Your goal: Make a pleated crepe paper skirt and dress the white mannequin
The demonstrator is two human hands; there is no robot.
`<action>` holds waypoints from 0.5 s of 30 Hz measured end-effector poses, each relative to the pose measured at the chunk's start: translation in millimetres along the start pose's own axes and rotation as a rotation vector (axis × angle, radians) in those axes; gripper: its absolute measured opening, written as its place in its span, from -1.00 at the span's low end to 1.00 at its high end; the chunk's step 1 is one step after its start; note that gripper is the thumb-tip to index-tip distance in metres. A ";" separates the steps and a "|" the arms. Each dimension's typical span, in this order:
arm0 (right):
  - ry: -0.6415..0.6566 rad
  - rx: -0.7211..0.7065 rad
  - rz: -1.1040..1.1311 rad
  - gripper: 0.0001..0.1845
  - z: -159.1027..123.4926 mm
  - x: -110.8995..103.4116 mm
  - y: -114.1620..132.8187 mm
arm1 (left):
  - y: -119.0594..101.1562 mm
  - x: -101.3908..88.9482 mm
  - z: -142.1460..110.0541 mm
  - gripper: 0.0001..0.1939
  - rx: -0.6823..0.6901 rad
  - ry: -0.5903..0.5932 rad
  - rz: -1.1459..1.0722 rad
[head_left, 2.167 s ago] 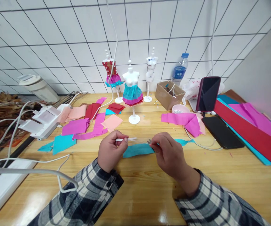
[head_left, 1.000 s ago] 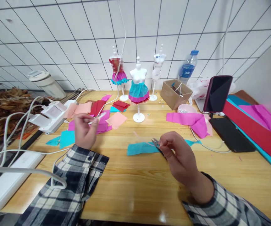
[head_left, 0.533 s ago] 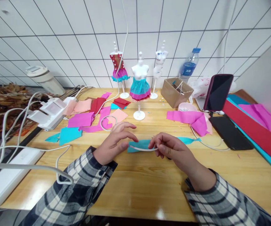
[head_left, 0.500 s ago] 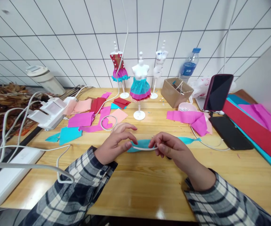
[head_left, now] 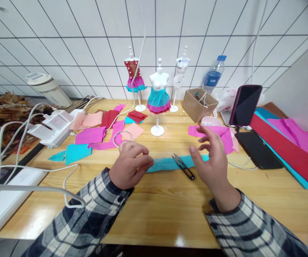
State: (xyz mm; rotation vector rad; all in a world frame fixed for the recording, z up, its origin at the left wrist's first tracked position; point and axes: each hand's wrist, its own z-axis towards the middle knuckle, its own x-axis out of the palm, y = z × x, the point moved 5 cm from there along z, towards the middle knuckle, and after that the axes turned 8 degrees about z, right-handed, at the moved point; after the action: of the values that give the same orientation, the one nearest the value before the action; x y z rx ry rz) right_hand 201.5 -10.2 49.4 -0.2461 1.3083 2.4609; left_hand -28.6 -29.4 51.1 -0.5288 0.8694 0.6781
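Note:
My left hand (head_left: 132, 164) is closed in a pinch over the left end of a turquoise crepe paper strip (head_left: 166, 164). A thin pale strip (head_left: 157, 160) pokes out from its fingertips; the rest is hidden by the fingers. My right hand (head_left: 213, 166) is raised with fingers apart and holds nothing, above the right end of the turquoise paper. Black thread snips (head_left: 184, 167) lie across that paper, blades towards the far left. A small white dress form (head_left: 159, 80) in a turquoise and magenta skirt (head_left: 158, 100) stands beyond the hands.
Two more dress forms stand behind, one in a red top (head_left: 132, 69). Coloured paper pieces (head_left: 91, 135) and a ring (head_left: 122, 138) lie left. A cardboard box (head_left: 199, 109), phones (head_left: 258, 150) and paper sheets (head_left: 293, 142) are right. Cables (head_left: 70, 185) loop over the left side.
My right hand has let go of the white strip, opened and moved right and up. My left fingers have closed into a pinch. The snips now show uncovered.

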 end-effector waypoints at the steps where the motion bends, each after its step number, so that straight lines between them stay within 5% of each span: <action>1: 0.060 -0.147 -0.078 -0.41 -1.3 3.8 12.7 | -1.7 -0.4 -0.2 -0.90 0.035 -0.003 0.028; 3: 0.307 -0.344 -0.167 -0.42 -9.4 21.7 32.5 | -4.2 -1.1 -0.3 -0.90 0.087 0.006 0.050; 5: 0.437 -0.383 -0.204 -0.57 -17.4 37.4 41.3 | -5.1 -1.6 -0.2 -0.89 0.095 0.027 0.026; 9: 0.442 -0.308 -0.179 -0.91 -18.5 53.1 39.9 | -0.7 2.7 -1.5 -0.85 -0.038 0.078 -0.061; 15: 0.473 -0.059 -0.227 -0.87 13.7 57.2 21.6 | 25.2 27.3 -16.3 -0.74 -0.423 0.225 -0.114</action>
State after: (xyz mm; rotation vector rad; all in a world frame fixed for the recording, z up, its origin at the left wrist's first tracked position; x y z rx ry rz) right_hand 140.5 2.4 56.1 -0.9836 1.2898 2.3263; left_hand -42.5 -14.6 16.0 -1.0418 0.9000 0.7098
